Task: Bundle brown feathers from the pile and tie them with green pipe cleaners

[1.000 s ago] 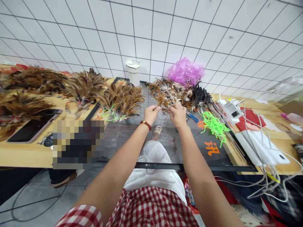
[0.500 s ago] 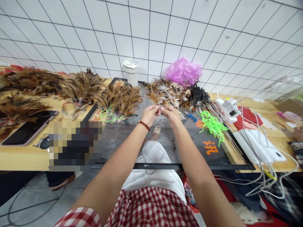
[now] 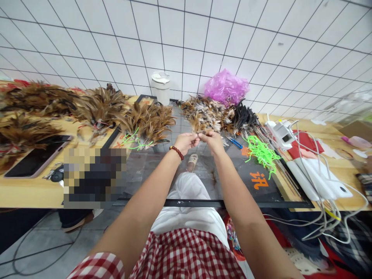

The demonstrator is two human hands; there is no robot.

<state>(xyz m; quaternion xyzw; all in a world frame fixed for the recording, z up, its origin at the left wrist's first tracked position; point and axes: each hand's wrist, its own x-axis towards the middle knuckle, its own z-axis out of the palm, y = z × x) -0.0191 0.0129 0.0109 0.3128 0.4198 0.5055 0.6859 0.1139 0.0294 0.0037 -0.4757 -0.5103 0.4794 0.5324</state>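
Note:
My left hand [image 3: 186, 142], with a red bead bracelet at the wrist, and my right hand [image 3: 213, 141] meet over a glass table top [image 3: 162, 174]. Both are pinched on a small bunch of brown feathers [image 3: 198, 126] that fans away from the fingertips. Just beyond lies a loose pile of brown and white feathers [image 3: 207, 113] with black feathers [image 3: 245, 116] at its right. Tied brown feather bundles [image 3: 148, 122] with a green cord lie to the left.
Neon green cords [image 3: 261, 152], blue snips [image 3: 236, 143] and thin metal rods lie right of my hands. White devices with cables [image 3: 315, 174] fill the right. A white cup [image 3: 161, 87] and pink plastic bag [image 3: 226, 87] stand by the tiled wall. A phone [image 3: 36, 155] lies left.
My hands, apart a second ago at the edge of the loose pile, have come together and now pinch one small feather bunch between them.

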